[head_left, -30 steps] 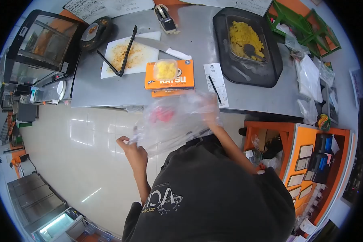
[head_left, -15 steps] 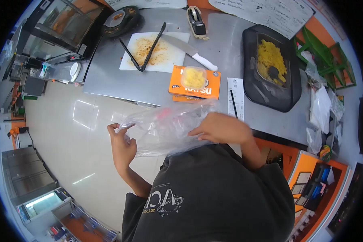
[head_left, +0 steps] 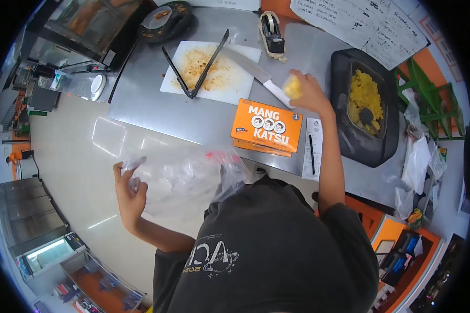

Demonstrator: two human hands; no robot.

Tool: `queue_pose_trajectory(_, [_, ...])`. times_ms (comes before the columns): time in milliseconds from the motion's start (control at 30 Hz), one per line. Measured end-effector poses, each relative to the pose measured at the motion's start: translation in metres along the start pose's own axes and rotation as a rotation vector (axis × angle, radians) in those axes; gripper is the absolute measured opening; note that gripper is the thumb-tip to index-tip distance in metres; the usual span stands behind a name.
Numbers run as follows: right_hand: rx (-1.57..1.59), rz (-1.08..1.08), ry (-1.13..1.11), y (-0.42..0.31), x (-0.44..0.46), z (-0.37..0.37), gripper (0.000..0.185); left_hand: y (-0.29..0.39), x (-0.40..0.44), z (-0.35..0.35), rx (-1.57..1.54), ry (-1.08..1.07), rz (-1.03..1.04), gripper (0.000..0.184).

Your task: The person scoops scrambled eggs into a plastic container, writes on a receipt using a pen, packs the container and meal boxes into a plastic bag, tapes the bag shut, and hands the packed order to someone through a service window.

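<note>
"What takes up the most room?"

"The steel table [head_left: 136,99], running across the far side. At its right sits a black tray [head_left: 342,120], a container of yellow food [head_left: 364,94] inside it."

"Next?"

"The clear plastic bag [head_left: 183,180], hanging in front of the table's near edge. Then the white cutting board [head_left: 193,62], far left, crumbs on it. An orange box [head_left: 266,125] lies near the table's front edge, on top of another one."

"Smaller than those?"

"The knife [head_left: 250,68], its blade over the board, and the open black tongs [head_left: 209,65] left of it. A paper slip [head_left: 314,129] lies right of the box."

"And the hands?"

"The left hand [head_left: 129,195] pinches the bag's left end between thumb and fingers. The right hand [head_left: 307,95] is curled round a small tub [head_left: 293,87], blurred and yellow, near the knife handle."

"Smallest?"

"The black pen [head_left: 312,155], on the slip."
</note>
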State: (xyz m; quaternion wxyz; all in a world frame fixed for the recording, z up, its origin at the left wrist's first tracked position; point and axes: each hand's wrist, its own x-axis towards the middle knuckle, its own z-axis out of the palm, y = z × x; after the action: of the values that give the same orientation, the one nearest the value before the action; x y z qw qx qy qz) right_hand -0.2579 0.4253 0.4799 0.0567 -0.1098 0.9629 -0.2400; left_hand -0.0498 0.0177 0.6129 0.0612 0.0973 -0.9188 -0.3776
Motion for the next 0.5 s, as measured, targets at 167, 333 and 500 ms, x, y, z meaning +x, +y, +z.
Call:
queue_pose_trajectory(167, [-0.200, 0.199, -0.148, 0.069, 0.024, 0.051, 0.086, -0.016, 0.057, 0.000, 0.006, -0.093, 0.192, 0.049])
queue_pose_trajectory(333, [-0.116, 0.082, 0.056, 0.021, -0.001, 0.023, 0.098, -0.012, 0.102, -0.003, -0.180, -0.193, 0.186, 0.055])
queue_pose_trajectory(500, [-0.248, -0.201, -0.326, -0.096, -0.043, 0.026, 0.105, -0.010, 0.143, 0.002, -0.208, -0.308, 0.215, 0.056])
